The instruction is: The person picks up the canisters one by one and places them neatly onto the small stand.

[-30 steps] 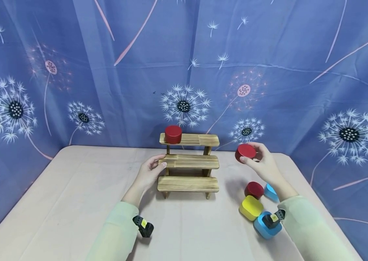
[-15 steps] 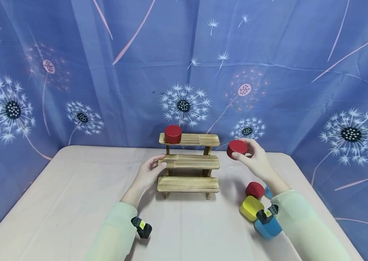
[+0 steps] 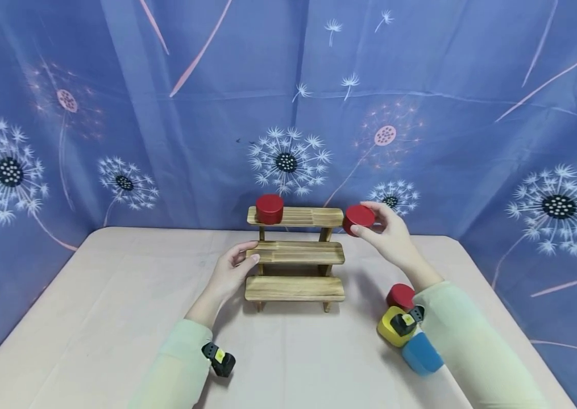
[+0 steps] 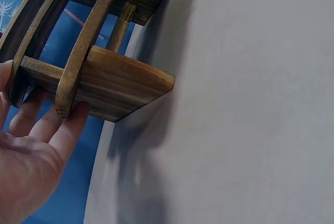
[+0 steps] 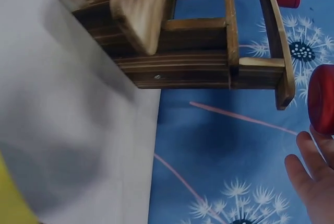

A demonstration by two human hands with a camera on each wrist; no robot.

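A three-tier wooden display stand [image 3: 295, 288] stands near the back of the table. My left hand [image 3: 228, 274] grips the left end of its middle shelf, thumb above; in the left wrist view the fingers [image 4: 65, 135] lie against the stand's side. My right hand [image 3: 392, 238] pinches a round red tin [image 3: 358, 219] by its right side, in the air at the right end of the top shelf. The right wrist view shows this tin [image 5: 322, 98] apart from the stand [image 5: 209, 72]. Another round red tin [image 3: 270, 209] sits on the top shelf's left end.
On the table [image 3: 129, 318] at the right lie a red tin [image 3: 401, 296], a yellow tin [image 3: 391, 328] and a blue tin [image 3: 423, 355], partly behind my right sleeve [image 3: 467, 335]. A blue dandelion-print cloth [image 3: 206, 142] hangs behind the table.
My right hand has carried the red tin leftward and slightly up, to the top shelf's right end. The left hand keeps its grip on the stand. The view has shifted slightly.
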